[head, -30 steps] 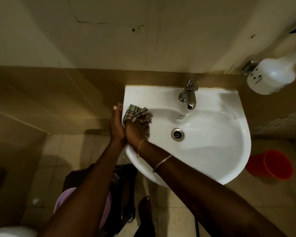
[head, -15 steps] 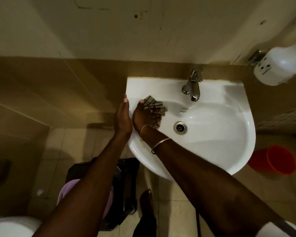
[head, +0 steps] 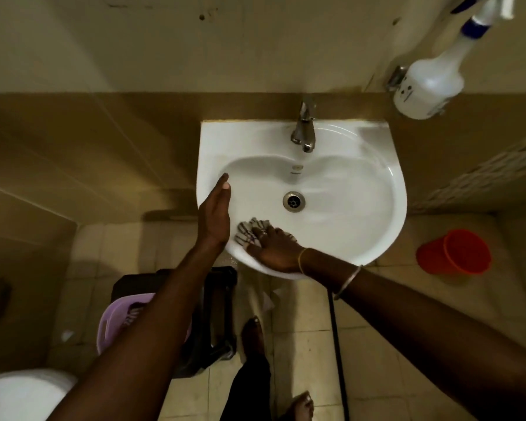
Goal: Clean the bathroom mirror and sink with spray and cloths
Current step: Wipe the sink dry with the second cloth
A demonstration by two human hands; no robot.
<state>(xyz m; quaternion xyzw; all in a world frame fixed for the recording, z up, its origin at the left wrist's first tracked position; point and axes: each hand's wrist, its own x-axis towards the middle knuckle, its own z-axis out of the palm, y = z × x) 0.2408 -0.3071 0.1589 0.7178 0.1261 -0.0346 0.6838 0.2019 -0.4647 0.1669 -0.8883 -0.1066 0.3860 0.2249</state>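
A white wall-hung sink with a chrome tap and a drain fills the middle of the view. My right hand lies flat on a checked cloth, pressing it against the near-left inner wall of the basin. My left hand rests with straight fingers on the sink's left rim, holding nothing. A white spray bottle with a blue collar hangs on the wall at the upper right. The mirror is out of view.
A red bucket stands on the floor right of the sink. Below the sink's left side are a black stool and a purple basket. A white toilet shows at the bottom left. My feet stand on the tiled floor.
My right hand has swept the cloth from the sink's upper left rim down along the basin to its near-left side. My left hand stayed on the left rim.
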